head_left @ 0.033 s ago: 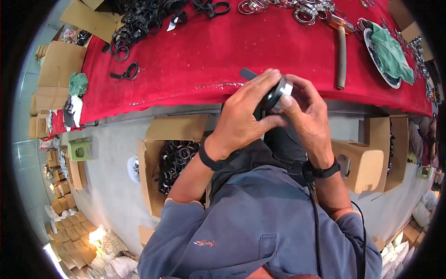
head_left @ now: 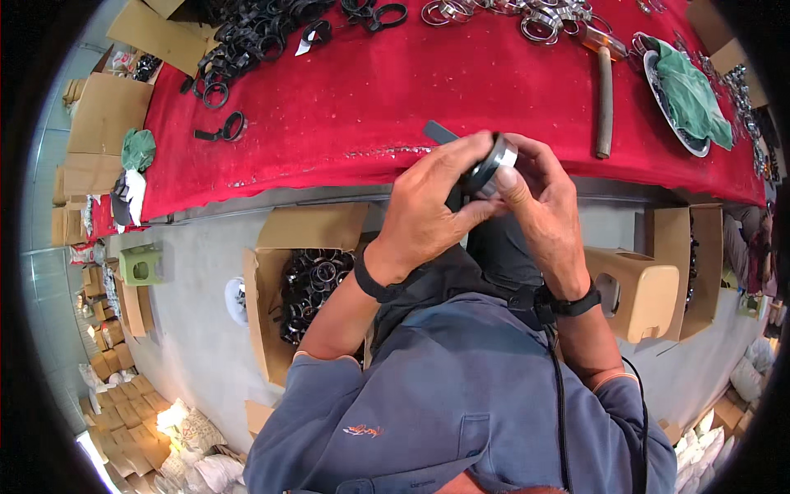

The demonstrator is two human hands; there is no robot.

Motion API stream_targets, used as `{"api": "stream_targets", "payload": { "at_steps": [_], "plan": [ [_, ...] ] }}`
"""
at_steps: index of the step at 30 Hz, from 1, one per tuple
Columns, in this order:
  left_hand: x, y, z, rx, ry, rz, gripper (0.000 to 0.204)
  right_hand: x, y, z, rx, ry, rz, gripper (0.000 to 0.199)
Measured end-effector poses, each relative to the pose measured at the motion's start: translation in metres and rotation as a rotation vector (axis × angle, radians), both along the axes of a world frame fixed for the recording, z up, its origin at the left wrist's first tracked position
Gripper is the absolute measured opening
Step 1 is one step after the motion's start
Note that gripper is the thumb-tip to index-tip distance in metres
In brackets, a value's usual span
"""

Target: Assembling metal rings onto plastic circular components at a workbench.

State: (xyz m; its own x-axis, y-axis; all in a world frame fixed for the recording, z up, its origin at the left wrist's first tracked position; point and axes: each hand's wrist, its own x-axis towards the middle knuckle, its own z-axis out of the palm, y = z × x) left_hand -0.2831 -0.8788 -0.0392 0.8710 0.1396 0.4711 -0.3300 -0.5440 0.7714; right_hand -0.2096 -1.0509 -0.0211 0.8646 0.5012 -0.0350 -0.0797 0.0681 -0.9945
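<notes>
Red cloth (head_left: pixel 485 82) spreads over the worktop before the person. Beside its left edge stands an open cardboard carton (head_left: pixel 107 115), a bunched green rag (head_left: pixel 138 150) near it. On the cloth's left part lies a lone strapped black ring (head_left: pixel 234 126), nearer than the heap of black rings (head_left: pixel 263 37) at its far left. Below the cloth's near edge, a second carton (head_left: pixel 313 226) holds dark rings (head_left: pixel 313 284). At that near edge, the left hand (head_left: pixel 428 202) closes fingers and thumb about the dark side of a black-and-silver ring (head_left: pixel 492 167); a flat dark strip (head_left: pixel 440 132) pokes past those fingers over the cloth. The right hand (head_left: pixel 543 198) grips the bright side, thumb against the metal, fingers curled behind; whether it is one piece or two, I cannot tell. Silver rings (head_left: pixel 543 20) lie at the cloth's far side, then a wooden-handled hammer (head_left: pixel 606 107) on its right part, a tan stool (head_left: pixel 650 300) below its near edge, and a dish (head_left: pixel 652 70) with green fabric (head_left: pixel 695 95) near its right end.
</notes>
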Motion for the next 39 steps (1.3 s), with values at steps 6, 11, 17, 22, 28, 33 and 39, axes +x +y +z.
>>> {"api": "stream_targets", "payload": {
  "at_steps": [6, 11, 17, 22, 28, 33, 39],
  "plan": [
    [0.0, 0.007, 0.0, -0.194, 0.161, -0.07, 0.058, 0.025, 0.004, -0.011, -0.111, -0.293, -0.211, 0.047],
    [0.009, -0.009, -0.006, -0.433, 0.104, -0.047, 0.045, 0.025, 0.027, -0.014, -0.108, -0.438, -0.311, 0.058],
    [0.033, -0.025, -0.002, -0.077, -0.091, 0.467, 0.054, 0.02, 0.045, -0.016, -0.148, -0.34, -0.42, 0.061],
    [0.037, -0.026, -0.017, 0.082, -0.121, 0.539, 0.049, 0.031, 0.041, -0.022, -0.16, -0.325, -0.406, 0.059],
    [0.036, -0.033, -0.018, 0.077, -0.188, 0.529, 0.043, 0.032, 0.043, -0.02, -0.193, -0.402, -0.422, 0.063],
    [0.036, -0.034, -0.015, 0.063, -0.221, 0.525, 0.043, 0.033, 0.048, -0.023, -0.116, -0.401, -0.469, 0.062],
    [0.046, -0.029, -0.013, 0.062, -0.235, 0.558, 0.043, 0.038, 0.059, -0.023, -0.075, -0.395, -0.52, 0.061]
  ]
}}
